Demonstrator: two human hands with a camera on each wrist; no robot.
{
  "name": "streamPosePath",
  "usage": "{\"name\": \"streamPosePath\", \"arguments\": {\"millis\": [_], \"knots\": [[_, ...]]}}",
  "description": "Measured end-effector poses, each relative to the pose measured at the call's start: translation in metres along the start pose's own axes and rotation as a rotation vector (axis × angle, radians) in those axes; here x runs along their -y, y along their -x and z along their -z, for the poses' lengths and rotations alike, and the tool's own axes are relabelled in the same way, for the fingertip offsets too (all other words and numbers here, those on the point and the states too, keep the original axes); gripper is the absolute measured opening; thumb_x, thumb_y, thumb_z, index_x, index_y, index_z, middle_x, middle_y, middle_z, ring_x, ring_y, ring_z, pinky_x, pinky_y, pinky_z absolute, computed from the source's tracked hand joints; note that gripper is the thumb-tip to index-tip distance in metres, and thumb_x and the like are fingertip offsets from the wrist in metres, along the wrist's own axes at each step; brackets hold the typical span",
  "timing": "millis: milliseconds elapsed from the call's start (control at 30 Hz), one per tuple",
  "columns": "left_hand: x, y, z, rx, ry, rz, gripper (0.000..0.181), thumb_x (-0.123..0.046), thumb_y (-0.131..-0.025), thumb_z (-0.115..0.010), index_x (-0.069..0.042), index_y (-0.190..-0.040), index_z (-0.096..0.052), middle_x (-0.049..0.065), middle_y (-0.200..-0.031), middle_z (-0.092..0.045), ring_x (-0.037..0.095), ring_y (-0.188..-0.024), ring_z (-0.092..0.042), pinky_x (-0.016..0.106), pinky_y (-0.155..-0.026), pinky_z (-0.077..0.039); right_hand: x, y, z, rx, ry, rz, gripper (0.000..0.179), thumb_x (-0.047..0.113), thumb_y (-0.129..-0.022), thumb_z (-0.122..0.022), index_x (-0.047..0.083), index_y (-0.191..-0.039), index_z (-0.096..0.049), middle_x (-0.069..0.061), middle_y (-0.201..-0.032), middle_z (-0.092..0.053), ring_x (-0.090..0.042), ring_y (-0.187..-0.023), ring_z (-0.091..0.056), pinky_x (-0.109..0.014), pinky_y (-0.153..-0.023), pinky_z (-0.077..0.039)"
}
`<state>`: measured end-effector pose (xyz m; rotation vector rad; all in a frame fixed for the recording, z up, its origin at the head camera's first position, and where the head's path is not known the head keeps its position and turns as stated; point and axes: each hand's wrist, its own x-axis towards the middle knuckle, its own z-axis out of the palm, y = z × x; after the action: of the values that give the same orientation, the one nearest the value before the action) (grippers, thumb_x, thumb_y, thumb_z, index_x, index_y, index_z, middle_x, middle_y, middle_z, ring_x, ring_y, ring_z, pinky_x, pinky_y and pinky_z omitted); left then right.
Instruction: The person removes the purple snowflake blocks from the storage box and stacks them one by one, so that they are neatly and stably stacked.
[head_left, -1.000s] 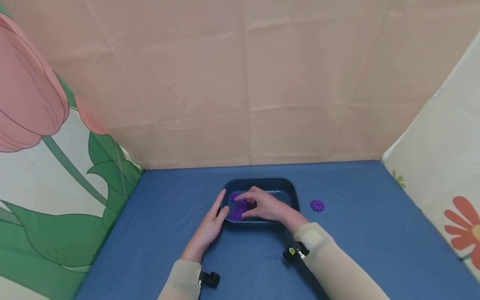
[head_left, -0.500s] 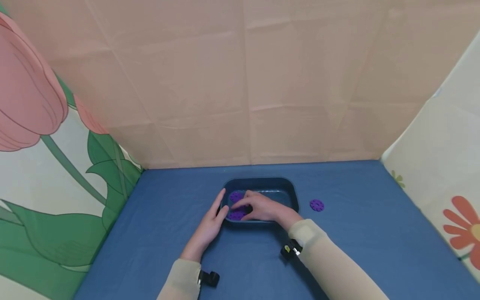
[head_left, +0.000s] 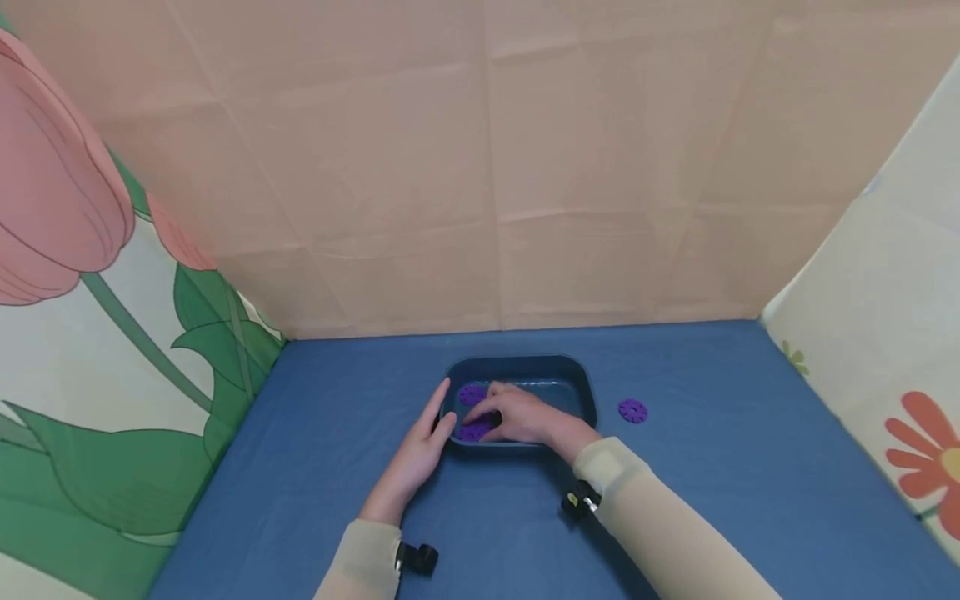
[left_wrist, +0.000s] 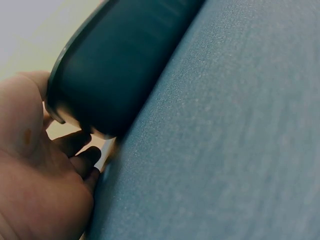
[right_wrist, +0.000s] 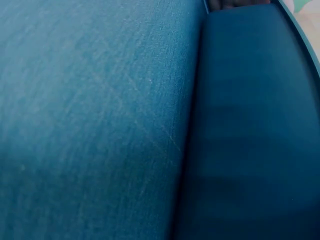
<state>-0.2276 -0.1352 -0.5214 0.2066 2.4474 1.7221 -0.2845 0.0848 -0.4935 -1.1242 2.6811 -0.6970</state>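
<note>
A dark blue tray (head_left: 577, 392) stands on the blue cloth in the head view. Several purple discs with holes lie in its left part, among them a back disc (head_left: 472, 394) and a front disc (head_left: 474, 432). My left hand (head_left: 417, 454) rests along the tray's left end, fingers extended and thumb at the rim. The left wrist view shows that hand (left_wrist: 45, 165) against the tray's outer wall (left_wrist: 110, 75). My right hand (head_left: 521, 415) reaches inside, its curved fingers and thumb around the front disc's edges; part of the discs is hidden beneath it.
A single purple disc (head_left: 633, 411) lies on the blue cloth (head_left: 712, 467) right of the tray. Behind the table hangs a beige sheet (head_left: 495, 167), with flowered sheets at both sides. The right wrist view shows mostly cloth and the tray wall (right_wrist: 250, 125).
My right hand has come lower and slightly forward-left over the discs, its fingers and thumb drawing nearer each other. Over the last half second it barely moves. The left hand stays put.
</note>
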Motion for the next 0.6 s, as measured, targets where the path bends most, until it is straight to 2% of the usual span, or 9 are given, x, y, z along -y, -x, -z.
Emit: {"name": "streamPosePath", "arguments": {"millis": [67,200,300,467,600], "knots": [[0.000,0.000,0.000,0.002,0.001,-0.003,0.065,-0.066,-0.094,-0.044,-0.052,-0.151,-0.018,-0.026,-0.154,-0.017,0.013,-0.145,-0.014,0.057,-0.113,-0.017,0.000,0.000,0.000,-0.013,-0.001,-0.009,0.037,0.037,-0.080,-0.081,0.031,-0.115,-0.074,0.003,-0.101,-0.055,-0.017,-0.090,-0.051,-0.032,-0.076,-0.044],[-0.014,0.007,0.003,0.033,-0.005,0.006,0.063,-0.059,-0.097,-0.043,-0.047,-0.154,-0.016,-0.019,-0.157,-0.016,0.018,-0.146,-0.013,0.058,-0.113,-0.017,-0.003,0.000,-0.001,-0.042,-0.001,-0.045,0.037,0.037,-0.081,-0.080,0.030,-0.116,-0.073,0.002,-0.102,-0.056,-0.017,-0.091,-0.050,-0.034,-0.077,-0.045],[-0.019,0.008,0.005,0.057,0.000,0.028,0.062,-0.054,-0.099,-0.043,-0.044,-0.154,-0.015,-0.016,-0.158,-0.015,0.019,-0.146,-0.012,0.056,-0.114,-0.016,-0.006,-0.001,-0.001,-0.066,0.013,-0.084,0.037,0.037,-0.082,-0.079,0.030,-0.118,-0.071,0.001,-0.101,-0.055,-0.016,-0.089,-0.048,-0.035,-0.075,-0.045],[-0.003,0.000,0.002,0.036,0.012,0.025,0.062,-0.061,-0.096,-0.044,-0.052,-0.151,-0.017,-0.023,-0.155,-0.016,0.014,-0.145,-0.012,0.054,-0.115,-0.015,-0.008,-0.002,-0.001,-0.090,0.034,-0.115,0.041,0.037,-0.083,-0.079,0.029,-0.122,-0.069,0.001,-0.101,-0.054,-0.016,-0.089,-0.046,-0.035,-0.075,-0.046],[0.001,0.000,0.001,0.010,0.007,0.013,0.063,-0.067,-0.093,-0.044,-0.055,-0.150,-0.019,-0.026,-0.154,-0.018,0.013,-0.145,-0.015,0.055,-0.114,-0.017,-0.008,-0.002,-0.002,-0.078,0.062,-0.096,0.046,0.041,-0.081,-0.079,0.032,-0.125,-0.067,0.002,-0.104,-0.053,-0.016,-0.093,-0.045,-0.034,-0.077,-0.046]]}}
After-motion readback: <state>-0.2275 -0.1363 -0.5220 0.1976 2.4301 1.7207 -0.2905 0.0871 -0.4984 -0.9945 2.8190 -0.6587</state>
